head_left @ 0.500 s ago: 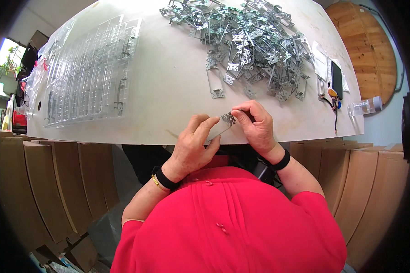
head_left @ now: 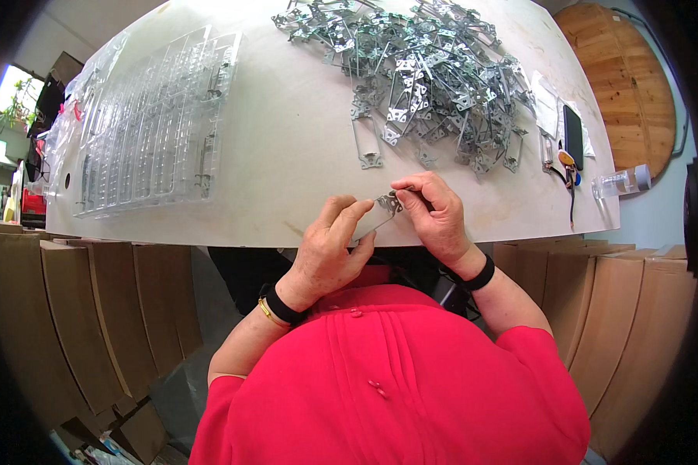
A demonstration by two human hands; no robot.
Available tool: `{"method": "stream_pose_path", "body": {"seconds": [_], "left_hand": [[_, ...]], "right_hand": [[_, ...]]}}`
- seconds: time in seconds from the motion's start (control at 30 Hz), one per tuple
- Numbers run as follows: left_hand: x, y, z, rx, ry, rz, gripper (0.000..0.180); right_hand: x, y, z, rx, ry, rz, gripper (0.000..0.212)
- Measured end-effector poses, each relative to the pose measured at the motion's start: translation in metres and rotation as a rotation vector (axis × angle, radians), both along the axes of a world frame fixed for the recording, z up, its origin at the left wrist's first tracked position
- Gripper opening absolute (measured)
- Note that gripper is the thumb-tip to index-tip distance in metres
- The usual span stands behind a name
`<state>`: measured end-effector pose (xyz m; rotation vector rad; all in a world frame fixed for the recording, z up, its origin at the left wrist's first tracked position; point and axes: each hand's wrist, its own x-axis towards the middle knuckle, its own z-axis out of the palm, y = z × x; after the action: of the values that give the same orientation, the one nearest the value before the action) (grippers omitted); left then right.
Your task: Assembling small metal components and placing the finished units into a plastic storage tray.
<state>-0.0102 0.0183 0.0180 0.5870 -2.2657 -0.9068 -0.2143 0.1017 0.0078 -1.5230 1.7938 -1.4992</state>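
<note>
White table fills the upper frame, near edge curving across the middle. Cardboard boxes stand below that edge on the left; more boxes sit to the right. Stack of clear plastic trays lies on the table's left part, partly in a plastic bag. Heap of metal brackets covers the far right part; one bracket lies apart at its near edge. Dark phone rests right of the heap, near a clear bottle at the table edge.

Left hand and right hand meet over the near edge. Small metal bracket sits between them: fingertips of both hands are pinched together on it, left from below, right from above
</note>
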Motion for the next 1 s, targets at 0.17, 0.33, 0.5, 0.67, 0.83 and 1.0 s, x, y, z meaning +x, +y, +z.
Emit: {"method": "stream_pose_path", "body": {"seconds": [0.17,0.33,0.5,0.67,0.83,1.0], "left_hand": [[0.0,0.0,-0.001,0.003,-0.001,0.0,0.053],[0.0,0.0,-0.001,-0.006,-0.002,0.005,0.053],[0.0,0.0,-0.002,-0.007,0.02,0.013,0.053],[0.001,0.0,-0.006,0.059,0.049,0.076,0.053],[0.001,-0.002,-0.01,0.051,0.065,0.123,0.053],[0.001,-0.003,-0.011,0.035,0.075,0.121,0.053]], "right_hand": [[-0.001,0.001,-0.004,0.014,-0.032,0.011,0.012],[0.001,-0.001,0.0,-0.002,0.007,0.02,0.008],[-0.004,0.002,-0.011,-0.006,-0.041,-0.014,0.006],[0.0,0.003,-0.005,-0.019,-0.207,-0.058,0.006],[-0.002,0.004,-0.006,0.004,-0.109,-0.007,0.006],[-0.001,0.003,-0.003,-0.004,-0.064,0.009,0.007]]}}
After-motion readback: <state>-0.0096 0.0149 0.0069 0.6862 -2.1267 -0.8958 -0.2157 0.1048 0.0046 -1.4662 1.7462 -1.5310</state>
